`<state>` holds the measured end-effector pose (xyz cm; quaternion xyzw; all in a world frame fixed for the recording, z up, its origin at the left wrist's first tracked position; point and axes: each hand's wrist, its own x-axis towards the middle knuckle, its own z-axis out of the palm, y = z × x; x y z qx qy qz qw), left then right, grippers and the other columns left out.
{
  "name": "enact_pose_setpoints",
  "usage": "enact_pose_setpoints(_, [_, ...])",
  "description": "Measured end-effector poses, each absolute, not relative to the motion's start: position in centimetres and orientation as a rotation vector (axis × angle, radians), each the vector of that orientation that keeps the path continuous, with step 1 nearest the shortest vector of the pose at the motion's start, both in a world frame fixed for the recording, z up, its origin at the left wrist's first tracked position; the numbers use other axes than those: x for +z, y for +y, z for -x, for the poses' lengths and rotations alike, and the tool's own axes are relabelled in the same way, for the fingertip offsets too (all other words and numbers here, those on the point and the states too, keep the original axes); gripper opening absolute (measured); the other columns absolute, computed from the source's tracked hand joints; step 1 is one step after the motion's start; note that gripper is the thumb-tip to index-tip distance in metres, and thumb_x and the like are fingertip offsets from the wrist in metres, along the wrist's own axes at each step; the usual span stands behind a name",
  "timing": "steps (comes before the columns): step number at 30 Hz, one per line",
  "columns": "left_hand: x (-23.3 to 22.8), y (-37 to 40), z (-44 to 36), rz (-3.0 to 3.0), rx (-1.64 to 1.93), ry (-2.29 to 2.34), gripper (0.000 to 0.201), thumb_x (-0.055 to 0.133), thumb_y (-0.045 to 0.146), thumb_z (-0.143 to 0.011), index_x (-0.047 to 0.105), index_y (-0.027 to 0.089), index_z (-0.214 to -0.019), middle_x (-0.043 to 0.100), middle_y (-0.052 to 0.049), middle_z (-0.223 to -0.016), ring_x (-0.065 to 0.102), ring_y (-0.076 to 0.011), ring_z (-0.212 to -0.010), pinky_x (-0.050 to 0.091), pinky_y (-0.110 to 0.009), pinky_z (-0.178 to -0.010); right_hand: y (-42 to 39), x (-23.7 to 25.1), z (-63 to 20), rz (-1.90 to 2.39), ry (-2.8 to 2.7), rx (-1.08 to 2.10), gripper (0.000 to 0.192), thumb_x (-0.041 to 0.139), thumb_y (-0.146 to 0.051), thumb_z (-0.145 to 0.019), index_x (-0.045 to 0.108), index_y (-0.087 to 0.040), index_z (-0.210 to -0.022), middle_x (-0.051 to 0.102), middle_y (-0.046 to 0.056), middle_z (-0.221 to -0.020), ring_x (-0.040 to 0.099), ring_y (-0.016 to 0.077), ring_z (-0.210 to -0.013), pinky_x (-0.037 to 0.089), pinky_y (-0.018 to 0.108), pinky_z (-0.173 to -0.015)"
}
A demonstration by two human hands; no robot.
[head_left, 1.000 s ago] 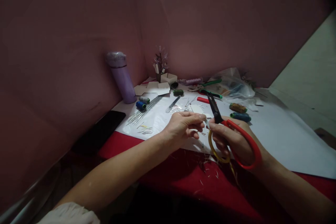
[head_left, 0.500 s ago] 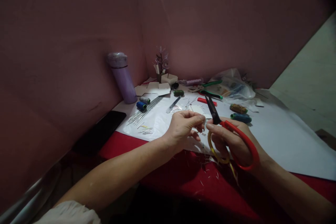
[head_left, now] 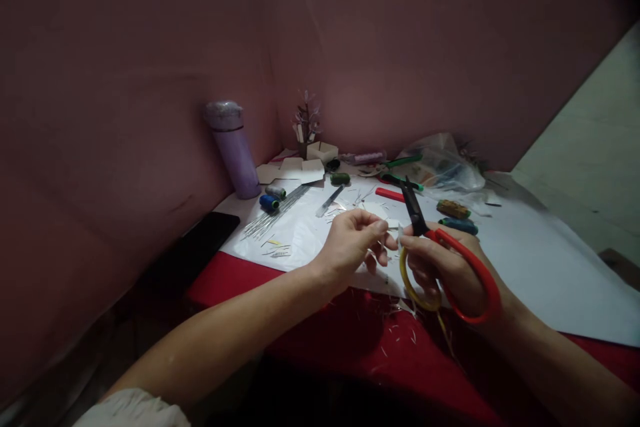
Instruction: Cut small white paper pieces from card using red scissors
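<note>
My right hand [head_left: 447,260] is closed around a pair of scissors [head_left: 418,219] with dark blades and red and yellow handle loops. The blades point up and away. Between that hand's thumb and fingertip is a small whitish strip [head_left: 400,235]. Just to the left, my left hand [head_left: 350,240] has thumb and forefinger pinched together, its other fingers curled. What it pinches is too small to make out. Both hands hover above the front edge of the white sheet [head_left: 530,267], fingertips a short way apart.
Thin wires [head_left: 280,210], a blue thread spool [head_left: 269,203], a green spool [head_left: 340,178] and green-handled pliers [head_left: 405,160] lie around. A purple bottle [head_left: 235,153] stands at the left wall. Thread scraps [head_left: 400,337] litter the red cloth [head_left: 320,340].
My right hand and the scissors have shifted slightly right, away from my left hand. The whitish strip at the right fingertips shows more clearly now.
</note>
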<state>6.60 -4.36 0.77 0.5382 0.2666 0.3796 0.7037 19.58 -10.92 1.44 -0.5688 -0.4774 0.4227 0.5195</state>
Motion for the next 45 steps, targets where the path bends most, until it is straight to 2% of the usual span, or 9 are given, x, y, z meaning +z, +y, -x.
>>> enact_pose_setpoints(6, [0.78,-4.45,-6.45,-1.271,0.762,0.533,0.02,0.066,0.032,-0.072,0.057,0.014,-0.073,0.056,0.001,-0.057,0.041,-0.005,-0.037,0.025,-0.019,-0.033,-11.2,1.65,-19.55,1.326,-1.286,1.029,0.025,0.056,-0.035,-0.079,0.053,-0.02,-0.059,0.043,-0.006,-0.03,0.037,0.0091,-0.025,0.03,0.022,-0.029])
enact_pose_setpoints(11, [1.08,-4.17,-6.43,-1.157,0.81,0.583,0.016,0.066,0.025,-0.07,0.056,0.013,-0.067,0.054,0.002,-0.053,0.038,-0.0035,-0.034,0.02,-0.019,-0.032,-11.0,1.62,-19.67,1.333,-1.158,1.121,0.039,0.057,-0.037,-0.078,0.045,-0.021,-0.044,0.041,-0.004,-0.031,0.039,0.0094,-0.027,0.032,0.023,-0.03])
enact_pose_setpoints(16, [1.46,-3.94,-6.33,-0.988,0.805,0.639,0.013,0.066,0.021,-0.071,0.056,0.013,-0.069,0.054,0.002,-0.053,0.04,-0.0032,-0.035,0.018,-0.017,-0.033,-10.98,1.32,-19.82,1.318,-1.054,1.186,0.022,0.058,-0.033,-0.077,0.055,-0.02,-0.06,0.042,-0.007,-0.033,0.037,0.009,-0.027,0.031,0.022,-0.03])
enact_pose_setpoints(21, [1.35,-4.07,-6.34,-0.993,0.826,0.582,0.016,0.067,0.024,-0.07,0.056,0.013,-0.07,0.055,0.001,-0.055,0.042,-0.0038,-0.037,0.021,-0.017,-0.034,-10.93,1.2,-19.56,1.323,-1.226,1.117,0.038,0.057,-0.041,-0.08,0.047,-0.02,-0.05,0.043,-0.005,-0.032,0.04,0.0093,-0.028,0.032,0.022,-0.031])
enact_pose_setpoints(31, [1.04,-4.04,-6.33,-1.027,0.832,0.591,0.017,0.07,0.025,-0.067,0.057,0.014,-0.071,0.056,0.001,-0.056,0.042,-0.0039,-0.038,0.024,-0.018,-0.037,-10.95,1.14,-19.78,1.356,-1.181,1.045,0.042,0.058,-0.042,-0.079,0.043,-0.02,-0.047,0.042,-0.005,-0.034,0.041,0.0091,-0.027,0.034,0.022,-0.03])
enact_pose_setpoints(37, [1.09,-3.96,-6.25,-1.086,0.766,0.555,0.017,0.068,0.026,-0.069,0.057,0.014,-0.068,0.056,0.0,-0.055,0.037,-0.0031,-0.035,0.015,-0.019,-0.035,-10.96,1.21,-19.58,1.353,-1.218,1.011,0.035,0.055,-0.043,-0.08,0.047,-0.021,-0.054,0.041,-0.006,-0.032,0.039,0.0097,-0.026,0.032,0.022,-0.029])
enact_pose_setpoints(45, [0.83,-3.98,-6.41,-1.074,0.765,0.595,0.015,0.067,0.022,-0.067,0.055,0.014,-0.063,0.057,-0.001,-0.055,0.038,-0.0032,-0.037,0.016,-0.019,-0.037,-10.82,1.11,-19.61,1.33,-1.249,0.95,0.024,0.055,-0.041,-0.08,0.052,-0.021,-0.068,0.042,-0.007,-0.033,0.038,0.0095,-0.027,0.032,0.022,-0.03])
